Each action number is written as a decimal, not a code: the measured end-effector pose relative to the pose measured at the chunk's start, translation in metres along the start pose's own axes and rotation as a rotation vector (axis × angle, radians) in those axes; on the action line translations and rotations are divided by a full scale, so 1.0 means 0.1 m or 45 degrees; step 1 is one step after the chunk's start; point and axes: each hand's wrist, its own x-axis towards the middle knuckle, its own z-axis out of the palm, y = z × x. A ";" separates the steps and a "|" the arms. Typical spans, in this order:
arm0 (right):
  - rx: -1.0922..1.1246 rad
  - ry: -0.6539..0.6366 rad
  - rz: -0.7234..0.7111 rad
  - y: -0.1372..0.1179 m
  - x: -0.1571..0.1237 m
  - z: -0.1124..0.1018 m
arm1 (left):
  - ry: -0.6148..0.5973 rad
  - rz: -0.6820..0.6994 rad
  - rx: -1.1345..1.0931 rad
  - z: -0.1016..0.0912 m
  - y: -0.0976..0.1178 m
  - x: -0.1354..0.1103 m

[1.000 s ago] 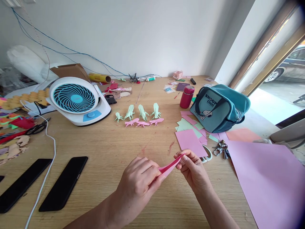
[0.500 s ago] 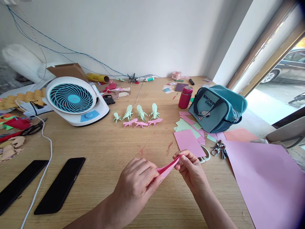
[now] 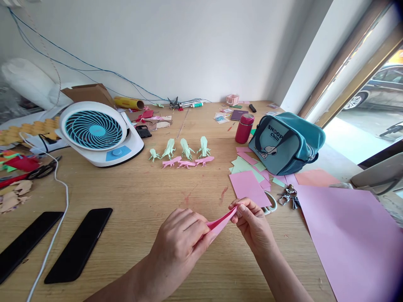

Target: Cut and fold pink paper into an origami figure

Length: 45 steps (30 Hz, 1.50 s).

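A folded piece of pink paper point(image 3: 221, 222) is stretched between my two hands above the table, its two layers slightly parted along the upper side. My left hand point(image 3: 181, 239) grips the left end, fingers curled over it and thumb along the lower side. At the other end, my right hand point(image 3: 250, 220) pinches the narrow tip between thumb and fingers. Beyond the hands stand several pale green folded paper figures point(image 3: 187, 149), with pink folded paper figures point(image 3: 187, 164) in a row before them.
Right of my hands lie a pink sheet point(image 3: 250, 187), scissors handles, keys point(image 3: 292, 196) and a large pink sheet point(image 3: 343, 235). A red flask point(image 3: 244, 128) and a teal bag point(image 3: 286, 142) stand behind. Leftward are a fan point(image 3: 100, 130), two black flat objects point(image 3: 80, 245) and a white cable point(image 3: 66, 197).
Almost nothing differs. Both hands keep their hold on the folded pink paper, and the view has shifted very slightly.
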 end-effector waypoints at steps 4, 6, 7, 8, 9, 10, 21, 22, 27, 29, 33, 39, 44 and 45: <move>-0.012 0.002 -0.005 0.00 0.00 -0.01 | -0.011 -0.021 -0.018 -0.01 0.00 -0.01; -0.018 -0.003 -0.006 0.01 0.00 -0.01 | -0.020 -0.037 -0.045 -0.01 -0.02 -0.01; -0.020 -0.006 -0.006 0.01 0.00 -0.01 | -0.024 -0.045 -0.060 -0.01 -0.03 -0.01; -0.022 -0.011 -0.005 0.01 -0.01 -0.01 | -0.028 -0.056 -0.075 -0.01 -0.04 -0.01; -0.024 -0.016 -0.005 0.01 -0.01 -0.01 | -0.030 -0.069 -0.090 -0.01 -0.06 -0.01; -0.025 -0.021 -0.005 0.02 -0.01 -0.01 | -0.033 -0.088 -0.101 -0.02 -0.07 -0.01; -0.117 -0.032 -0.072 0.01 -0.01 0.02 | -0.023 -0.303 -0.260 -0.06 -0.19 0.08; -0.141 -0.028 -0.079 0.02 -0.01 0.01 | -0.013 -0.322 -0.270 -0.05 -0.20 0.08; -0.312 -0.021 -0.091 0.06 0.00 -0.01 | -0.003 -0.455 -0.293 -0.03 -0.31 0.08; -0.383 -0.022 -0.087 0.09 0.02 -0.03 | -0.014 -0.530 -0.320 0.00 -0.38 0.06; -0.507 -0.037 -0.043 0.15 0.05 -0.08 | -0.082 -0.677 -0.373 0.08 -0.54 0.00; -1.135 -0.296 -0.134 0.21 0.03 -0.10 | -0.196 -0.826 -0.328 0.27 -0.76 -0.18; -1.453 -0.473 -0.077 0.28 0.01 -0.11 | -0.296 -0.858 -0.277 0.42 -0.87 -0.28; -1.503 -0.490 -0.079 0.29 0.01 -0.12 | -0.309 -0.849 -0.260 0.44 -0.88 -0.30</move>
